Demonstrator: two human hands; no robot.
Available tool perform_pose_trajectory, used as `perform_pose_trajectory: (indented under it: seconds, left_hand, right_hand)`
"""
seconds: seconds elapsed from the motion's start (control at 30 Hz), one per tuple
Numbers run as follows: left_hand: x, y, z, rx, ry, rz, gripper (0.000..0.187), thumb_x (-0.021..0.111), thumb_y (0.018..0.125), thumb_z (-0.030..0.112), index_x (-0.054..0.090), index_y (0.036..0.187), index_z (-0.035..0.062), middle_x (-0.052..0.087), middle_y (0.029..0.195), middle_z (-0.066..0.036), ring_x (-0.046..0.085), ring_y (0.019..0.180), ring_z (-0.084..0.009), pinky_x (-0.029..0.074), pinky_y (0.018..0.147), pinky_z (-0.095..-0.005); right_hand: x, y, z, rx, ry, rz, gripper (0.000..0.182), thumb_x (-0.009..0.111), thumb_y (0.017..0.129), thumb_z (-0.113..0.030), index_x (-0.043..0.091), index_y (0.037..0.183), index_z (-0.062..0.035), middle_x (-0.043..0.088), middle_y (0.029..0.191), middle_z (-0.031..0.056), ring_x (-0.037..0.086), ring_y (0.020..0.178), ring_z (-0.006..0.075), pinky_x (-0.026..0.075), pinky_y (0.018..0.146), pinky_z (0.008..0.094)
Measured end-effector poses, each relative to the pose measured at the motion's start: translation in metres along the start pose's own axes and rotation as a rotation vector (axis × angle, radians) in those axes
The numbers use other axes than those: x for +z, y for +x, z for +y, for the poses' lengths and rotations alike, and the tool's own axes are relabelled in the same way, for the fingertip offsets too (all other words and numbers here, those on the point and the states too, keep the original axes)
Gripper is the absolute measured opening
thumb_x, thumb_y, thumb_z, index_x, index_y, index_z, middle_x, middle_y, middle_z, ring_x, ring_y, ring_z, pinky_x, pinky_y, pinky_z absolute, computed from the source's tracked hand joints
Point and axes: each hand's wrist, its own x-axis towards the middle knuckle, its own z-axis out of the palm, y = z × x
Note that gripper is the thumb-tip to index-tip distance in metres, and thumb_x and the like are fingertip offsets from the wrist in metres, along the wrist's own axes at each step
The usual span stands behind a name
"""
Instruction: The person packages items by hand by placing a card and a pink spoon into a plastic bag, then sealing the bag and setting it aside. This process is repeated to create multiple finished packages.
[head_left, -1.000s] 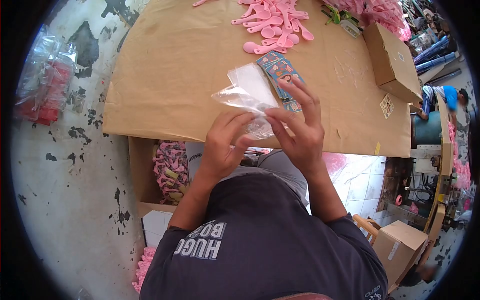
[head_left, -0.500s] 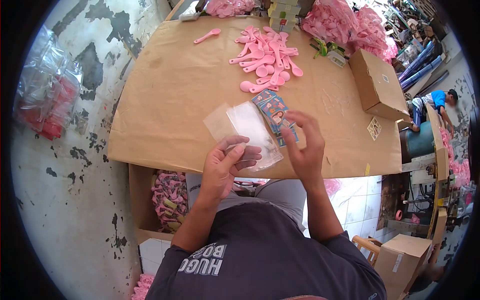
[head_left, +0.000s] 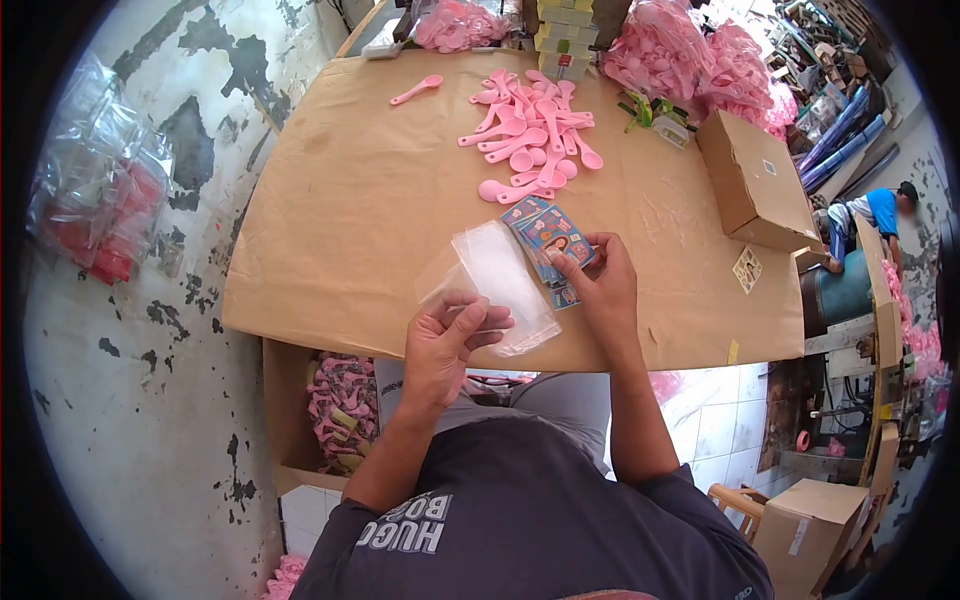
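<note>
My left hand (head_left: 448, 340) holds a clear plastic bag (head_left: 500, 280) by its lower end, above the near edge of the cardboard-covered table (head_left: 340, 220). My right hand (head_left: 592, 285) rests on a small stack of printed picture cards (head_left: 548, 238) just right of the bag, its fingers pinching the top card. A pile of pink plastic spoons (head_left: 530, 125) lies farther back on the table, with one lone spoon (head_left: 416, 90) to the left.
A brown cardboard box (head_left: 752, 180) sits at the table's right. Bags of pink items (head_left: 690, 55) and stacked small boxes (head_left: 565, 30) line the far edge. Clear packets (head_left: 95, 180) hang on the peeling wall at left. Another person (head_left: 865, 215) works at right.
The bag went from both hands to my left hand alone. My right hand let go, moved right and forward, and came down on the card stack.
</note>
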Motion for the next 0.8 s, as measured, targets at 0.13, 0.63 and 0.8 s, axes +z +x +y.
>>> perform_pose_trajectory:
  seconds: [0.13, 0.63, 0.8]
  left_hand:
    - [0.014, 0.005, 0.005, -0.022, -0.026, 0.040, 0.017, 0.069, 0.098, 0.010, 0.064, 0.113, 0.0042, 0.074, 0.105, -0.020, 0.074, 0.097, -0.0270, 0.061, 0.084, -0.0352]
    - [-0.004, 0.012, 0.001, 0.119, 0.028, 0.039, 0.011, 0.067, 0.099, 0.010, 0.065, 0.109, 0.0076, 0.075, 0.102, -0.019, 0.075, 0.090, -0.0254, 0.062, 0.080, -0.0321]
    - [0.017, 0.010, 0.007, 0.109, -0.037, 0.132, 0.012, 0.067, 0.099, 0.011, 0.065, 0.110, 0.0069, 0.074, 0.106, -0.017, 0.074, 0.094, -0.0238, 0.060, 0.079, -0.0304]
  right_hand:
    - [0.000, -0.001, 0.003, 0.025, 0.080, 0.038, 0.039, 0.082, 0.085, -0.028, 0.061, 0.103, 0.0005, 0.063, 0.088, 0.0107, 0.060, 0.078, 0.0194, 0.049, 0.071, 0.0351]
    - [-0.001, -0.001, 0.008, -0.113, 0.127, 0.110, 0.027, 0.070, 0.098, -0.023, 0.068, 0.102, 0.0033, 0.064, 0.087, 0.0059, 0.057, 0.071, 0.0111, 0.046, 0.064, 0.0272]
    - [-0.008, -0.008, -0.007, 0.016, 0.389, 0.051, 0.022, 0.067, 0.100, -0.021, 0.068, 0.106, 0.0002, 0.065, 0.087, 0.0001, 0.054, 0.074, 0.0047, 0.044, 0.065, 0.0233]
